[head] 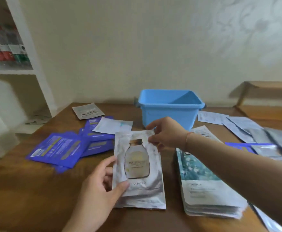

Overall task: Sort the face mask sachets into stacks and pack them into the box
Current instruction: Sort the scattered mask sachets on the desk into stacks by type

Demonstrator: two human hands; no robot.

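Observation:
A silver sachet printed with a bottle (137, 162) lies on top of a small pile of silver sachets (142, 202) at the table's middle. My left hand (101, 185) pinches its lower left edge. My right hand (167, 133) pinches its top right corner. A neat stack of teal floral sachets (205, 186) sits to the right. Purple sachets (61, 148) lie scattered on the left. The open blue plastic box (170, 106) stands behind the sachets, and I see nothing inside it.
Loose silver sachets (257, 131) spread over the right side of the wooden table (28, 190). A grey sachet (87, 111) and a white one (111, 125) lie at the back left. White shelves (11, 72) stand to the left, a wooden bench (269, 87) at the far right.

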